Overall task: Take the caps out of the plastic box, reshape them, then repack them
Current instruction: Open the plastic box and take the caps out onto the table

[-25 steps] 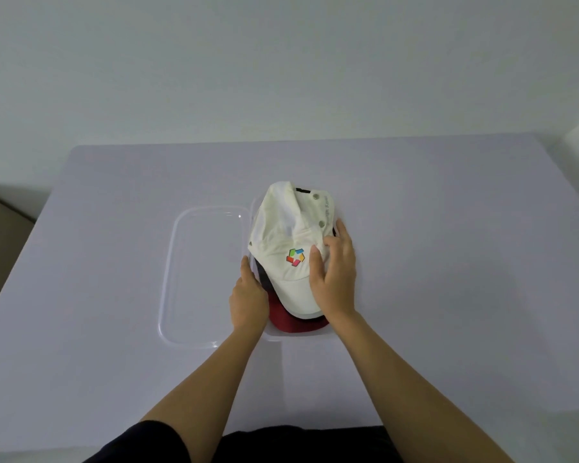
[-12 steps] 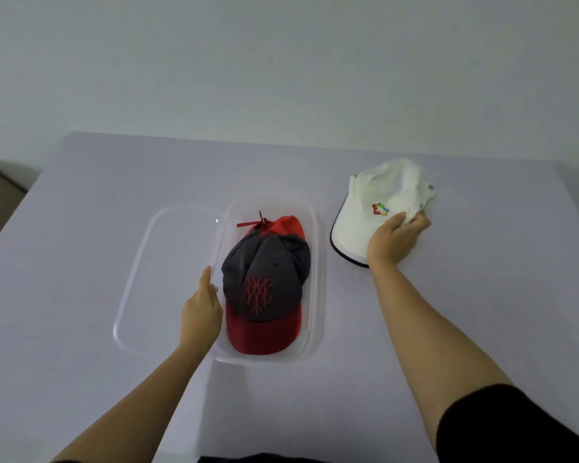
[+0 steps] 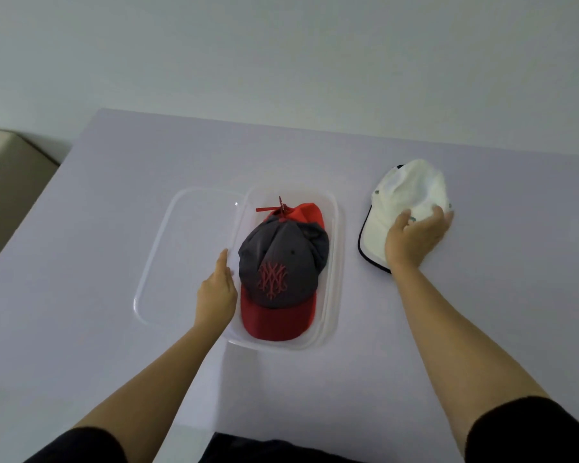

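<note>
A clear plastic box (image 3: 331, 262) stands at the table's middle. Inside it lies a grey cap (image 3: 281, 262) with a red brim and red logo, on top of a red cap (image 3: 310, 212) whose back shows behind it. My left hand (image 3: 216, 290) rests against the box's left wall, fingers straight. To the right of the box a white cap (image 3: 405, 198) with a dark brim edge lies on the table. My right hand (image 3: 415, 237) lies over its crown, fingers curled round the fabric.
The box's clear lid (image 3: 184, 259) lies flat on the table, touching the box's left side. The pale table (image 3: 114, 329) runs to a wall at the back. A beige surface (image 3: 4, 182) sits lower beyond the table's left edge.
My right hand lifted the white cap off the stack in the box and set it on the table to the right. The grey cap is now uncovered. My left hand stayed at the box.
</note>
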`<state>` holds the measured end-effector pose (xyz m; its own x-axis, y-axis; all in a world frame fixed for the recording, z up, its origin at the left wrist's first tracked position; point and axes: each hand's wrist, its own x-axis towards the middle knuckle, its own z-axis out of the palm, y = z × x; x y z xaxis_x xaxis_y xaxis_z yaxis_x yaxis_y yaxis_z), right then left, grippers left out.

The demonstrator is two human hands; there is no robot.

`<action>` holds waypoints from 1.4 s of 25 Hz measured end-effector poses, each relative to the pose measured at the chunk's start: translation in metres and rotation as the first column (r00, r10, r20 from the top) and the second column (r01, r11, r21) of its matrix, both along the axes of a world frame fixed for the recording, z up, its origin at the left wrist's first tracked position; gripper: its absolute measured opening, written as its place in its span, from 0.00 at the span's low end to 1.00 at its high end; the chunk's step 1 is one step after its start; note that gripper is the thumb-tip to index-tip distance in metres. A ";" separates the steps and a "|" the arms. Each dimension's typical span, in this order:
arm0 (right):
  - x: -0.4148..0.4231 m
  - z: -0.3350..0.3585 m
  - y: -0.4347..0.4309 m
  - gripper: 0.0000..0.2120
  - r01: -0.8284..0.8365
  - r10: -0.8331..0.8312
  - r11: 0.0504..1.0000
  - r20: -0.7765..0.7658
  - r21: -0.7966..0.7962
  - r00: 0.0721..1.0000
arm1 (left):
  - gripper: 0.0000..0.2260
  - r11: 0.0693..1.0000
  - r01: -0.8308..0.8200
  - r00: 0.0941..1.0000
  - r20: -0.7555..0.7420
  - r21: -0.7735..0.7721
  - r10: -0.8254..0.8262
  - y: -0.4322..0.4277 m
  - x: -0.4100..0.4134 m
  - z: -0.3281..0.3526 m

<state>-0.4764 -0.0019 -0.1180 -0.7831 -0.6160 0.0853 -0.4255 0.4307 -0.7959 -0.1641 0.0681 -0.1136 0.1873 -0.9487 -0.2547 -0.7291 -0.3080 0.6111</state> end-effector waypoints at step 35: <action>-0.012 0.050 0.127 0.13 -0.338 0.347 0.938 0.158 -0.084 0.924 | 0.21 0.999 0.022 0.999 0.027 -0.035 -0.021 0.000 0.003 -0.002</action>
<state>-0.4889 0.1246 -0.0681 -0.5310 -0.8473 0.0120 -0.3980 0.2369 -0.8863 -0.1609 0.0677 -0.1156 0.1735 -0.9608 -0.2164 -0.7515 -0.2712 0.6014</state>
